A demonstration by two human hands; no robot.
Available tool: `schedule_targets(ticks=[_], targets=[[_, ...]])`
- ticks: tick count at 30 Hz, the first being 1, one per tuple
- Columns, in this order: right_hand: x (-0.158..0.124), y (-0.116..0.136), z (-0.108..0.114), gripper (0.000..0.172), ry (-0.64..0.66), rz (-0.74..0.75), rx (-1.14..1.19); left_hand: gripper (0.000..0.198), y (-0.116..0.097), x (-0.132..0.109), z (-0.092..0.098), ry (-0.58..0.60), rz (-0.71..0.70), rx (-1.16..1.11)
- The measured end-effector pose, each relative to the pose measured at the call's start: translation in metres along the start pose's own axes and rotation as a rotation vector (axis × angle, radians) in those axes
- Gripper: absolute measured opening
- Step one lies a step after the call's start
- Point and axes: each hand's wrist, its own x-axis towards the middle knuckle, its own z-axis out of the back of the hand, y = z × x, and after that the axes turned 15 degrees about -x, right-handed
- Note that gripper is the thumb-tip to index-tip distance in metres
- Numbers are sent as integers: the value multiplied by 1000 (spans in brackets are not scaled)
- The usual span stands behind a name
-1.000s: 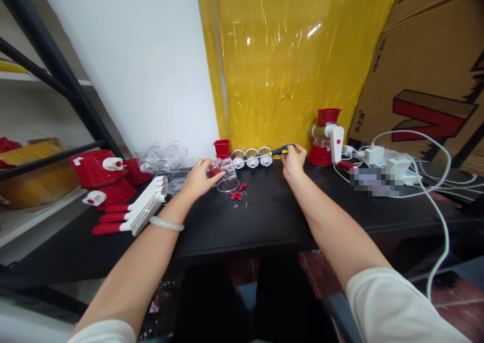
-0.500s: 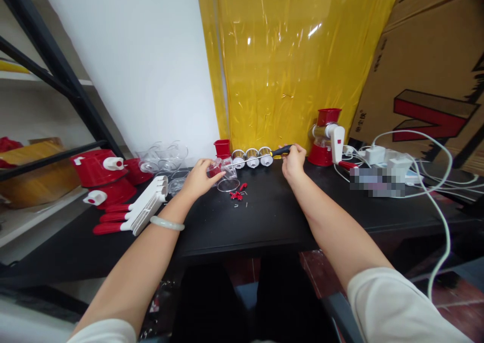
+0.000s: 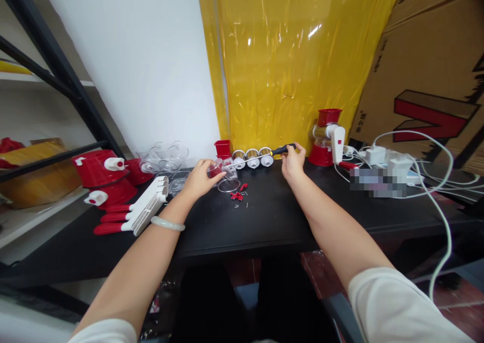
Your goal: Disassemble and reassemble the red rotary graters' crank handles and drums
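Observation:
My left hand (image 3: 203, 177) is closed around a clear plastic housing (image 3: 230, 169) with a red part at its near side. In my right hand (image 3: 293, 160) is a screwdriver (image 3: 280, 150) with a black and yellow handle, gripped at the handle's end. Its long shaft points left, and the tip reaches the housing; the exact contact is too small to make out. Just in front of the housing lie small red plastic pieces (image 3: 237, 196) and a few tiny metal pins (image 3: 247, 205). Behind the shaft stand three grater drums (image 3: 252, 158) with white ends.
An assembled red and white rotary grater (image 3: 321, 151) stands at the right, near white chargers and cables (image 3: 401, 167). On the left are red bases (image 3: 99, 174), white crank handles with red grips (image 3: 145, 209) and clear housings (image 3: 162, 156). A red hopper (image 3: 223, 148) stands at the back.
My right hand's fingers have shifted slightly at the end of the screwdriver handle. The left hand and the housing keep their place.

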Motion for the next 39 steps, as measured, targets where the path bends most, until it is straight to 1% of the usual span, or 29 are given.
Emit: schedule_targets(ticks=[6, 13, 20, 24, 28, 36, 39], targets=[[-2, 3, -2, 33, 0, -35, 32, 44, 0, 0, 0, 9, -3, 1], [-6, 4, 1, 30, 6, -52, -74, 43, 0, 0, 0, 3, 13, 1], [-2, 5, 2, 30, 12, -50, -14, 44, 0, 1, 1, 9, 8, 3], [-1, 4, 2, 22, -2, -27, -2, 44, -1, 0, 1, 10, 7, 7], [-1, 2, 2, 28, -16, 18, -22, 44, -1, 0, 1, 10, 7, 12], [4, -1, 3, 33, 7, -15, -36, 45, 0, 0, 0, 10, 17, 13], [2, 1, 4, 32, 26, -27, -67, 46, 0, 0, 1, 12, 18, 5]])
